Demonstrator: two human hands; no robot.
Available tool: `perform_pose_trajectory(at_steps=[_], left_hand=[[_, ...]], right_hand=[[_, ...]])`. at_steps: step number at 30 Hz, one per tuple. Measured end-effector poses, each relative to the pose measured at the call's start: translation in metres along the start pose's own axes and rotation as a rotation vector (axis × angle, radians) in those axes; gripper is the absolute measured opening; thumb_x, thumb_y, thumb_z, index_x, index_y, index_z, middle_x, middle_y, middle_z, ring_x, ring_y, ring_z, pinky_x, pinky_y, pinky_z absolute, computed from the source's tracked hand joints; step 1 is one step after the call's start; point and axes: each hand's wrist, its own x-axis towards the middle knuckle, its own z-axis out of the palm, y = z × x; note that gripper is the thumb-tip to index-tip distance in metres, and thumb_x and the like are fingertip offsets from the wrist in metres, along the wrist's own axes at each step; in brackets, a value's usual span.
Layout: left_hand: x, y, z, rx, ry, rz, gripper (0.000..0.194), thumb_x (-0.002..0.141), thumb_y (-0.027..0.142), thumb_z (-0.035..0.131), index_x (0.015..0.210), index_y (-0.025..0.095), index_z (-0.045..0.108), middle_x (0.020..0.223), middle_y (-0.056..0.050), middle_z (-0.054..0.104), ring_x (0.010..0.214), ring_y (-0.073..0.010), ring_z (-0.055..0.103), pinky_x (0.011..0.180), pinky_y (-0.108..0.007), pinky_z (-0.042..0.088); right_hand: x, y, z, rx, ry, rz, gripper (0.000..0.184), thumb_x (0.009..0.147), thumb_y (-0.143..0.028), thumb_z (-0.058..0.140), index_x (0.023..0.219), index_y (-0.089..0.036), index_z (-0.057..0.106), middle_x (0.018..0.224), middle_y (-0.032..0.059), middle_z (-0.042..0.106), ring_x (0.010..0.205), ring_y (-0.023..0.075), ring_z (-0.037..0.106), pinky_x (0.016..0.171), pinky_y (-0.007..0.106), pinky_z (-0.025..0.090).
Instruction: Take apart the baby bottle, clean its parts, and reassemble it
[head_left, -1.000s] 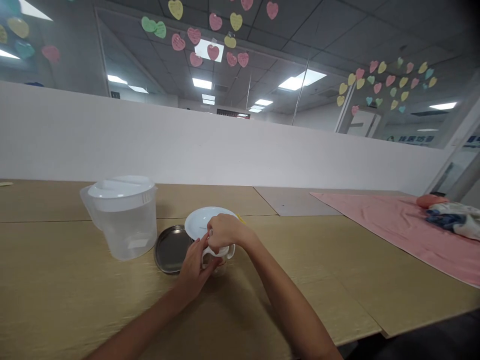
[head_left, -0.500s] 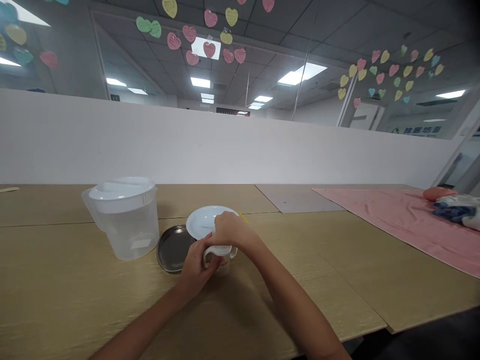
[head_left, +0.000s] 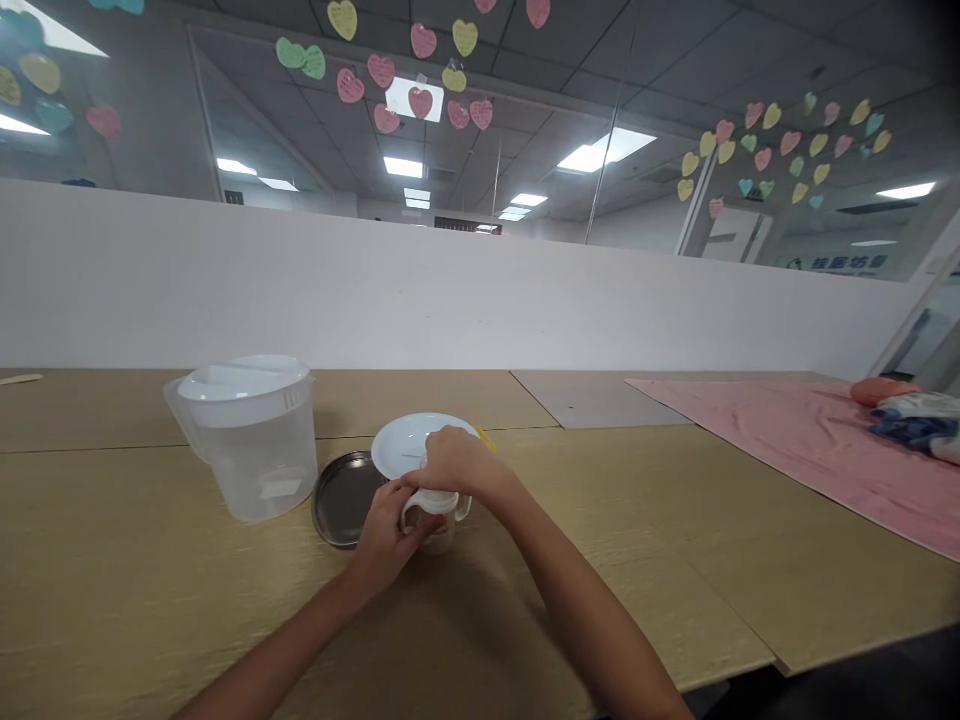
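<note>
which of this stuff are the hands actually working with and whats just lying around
In the hands:
- small two-handled cup, held by the left hand and right hand

Lying about:
- white plate
- steel tray
- lidded plastic jug
- pink cloth

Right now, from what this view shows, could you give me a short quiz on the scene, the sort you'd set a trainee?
1. What do the left hand and the right hand hold between them?
2. True or false: the clear plastic pitcher stands to the right of the dark metal dish.
3. What colour is the cloth spread out at the right of the view?

Key:
1. A small two-handled cup.
2. False: it stands to the left of the dish.
3. Pink.
</note>
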Motion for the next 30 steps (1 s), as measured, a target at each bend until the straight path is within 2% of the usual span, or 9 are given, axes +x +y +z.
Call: perform_pose_trajectory(at_steps=[4,8,10,13,16,21,24,30], left_hand=[[-0.001,-0.003,0.001,0.036,0.013,0.056,0.047,0.075,0.053,0.053,0.107,0.02,0.059,0.104,-0.009,0.063,0.097,-0.0254,0.055,0.084,-0.037,0.045],[0.0,-0.004,-0.001,0.04,-0.027,0.077,0.048,0.077,0.05,0.053,0.115,0.021,0.054,0.107,-0.008,0.062,0.101,-0.0246,0.054,0.088,-0.036,0.042],[0.001,-0.005,-0.002,0.032,-0.043,0.06,0.048,0.078,0.049,0.052,0.116,0.021,0.054,0.108,-0.008,0.062,0.102,-0.0247,0.053,0.089,-0.037,0.042],[0.002,-0.004,-0.001,0.022,-0.041,0.038,0.048,0.077,0.05,0.052,0.113,0.02,0.055,0.107,-0.009,0.062,0.1,-0.0255,0.054,0.088,-0.038,0.042],[0.002,-0.002,-0.001,0.021,-0.032,0.027,0.044,0.077,0.05,0.052,0.107,0.02,0.059,0.103,-0.009,0.063,0.097,-0.0246,0.055,0.086,-0.037,0.043],[0.002,0.002,-0.003,-0.02,-0.058,-0.01,0.041,0.077,0.05,0.052,0.106,0.021,0.06,0.105,-0.007,0.062,0.099,-0.0231,0.054,0.087,-0.036,0.042],[0.001,0.002,-0.002,-0.046,-0.059,-0.031,0.042,0.076,0.05,0.053,0.107,0.022,0.059,0.108,-0.006,0.061,0.102,-0.0237,0.052,0.088,-0.037,0.042],[-0.001,0.0,-0.002,-0.056,-0.07,-0.053,0.043,0.077,0.05,0.052,0.109,0.021,0.059,0.108,-0.008,0.059,0.098,-0.0237,0.053,0.082,-0.036,0.044]], right_hand=[[-0.006,0.014,-0.014,0.119,0.017,-0.007,0.05,0.074,-0.06,0.044,0.068,-0.014,0.063,0.062,0.0062,0.063,0.056,0.0156,0.056,0.047,0.024,0.033],[-0.017,0.025,-0.031,0.245,0.278,-0.024,0.053,0.077,-0.064,0.036,0.07,-0.017,0.06,0.068,0.0028,0.063,0.058,0.0127,0.054,0.047,0.023,0.03],[-0.021,0.028,-0.034,0.268,0.318,-0.044,0.047,0.076,-0.061,0.04,0.071,-0.018,0.059,0.071,0.0013,0.064,0.061,0.012,0.054,0.048,0.022,0.03],[-0.018,0.026,-0.028,0.22,0.168,-0.08,0.041,0.073,-0.056,0.047,0.071,-0.017,0.059,0.069,0.0013,0.063,0.058,0.0116,0.053,0.046,0.022,0.029],[-0.008,0.018,-0.014,0.054,0.011,-0.099,0.039,0.071,-0.054,0.049,0.069,-0.016,0.061,0.068,0.0043,0.063,0.058,0.0139,0.053,0.047,0.023,0.029],[0.0,0.006,-0.001,-0.09,-0.001,-0.095,0.044,0.071,-0.056,0.047,0.073,-0.015,0.063,0.072,0.0086,0.065,0.065,0.0188,0.057,0.052,0.025,0.034],[0.0,0.004,-0.001,-0.122,0.01,-0.096,0.039,0.071,-0.05,0.05,0.076,-0.013,0.064,0.073,0.0103,0.065,0.067,0.0202,0.059,0.052,0.026,0.036],[0.004,0.008,0.006,-0.035,-0.094,-0.075,0.037,0.073,-0.047,0.048,0.073,-0.013,0.062,0.071,0.0104,0.065,0.056,0.0171,0.058,0.048,0.025,0.037]])
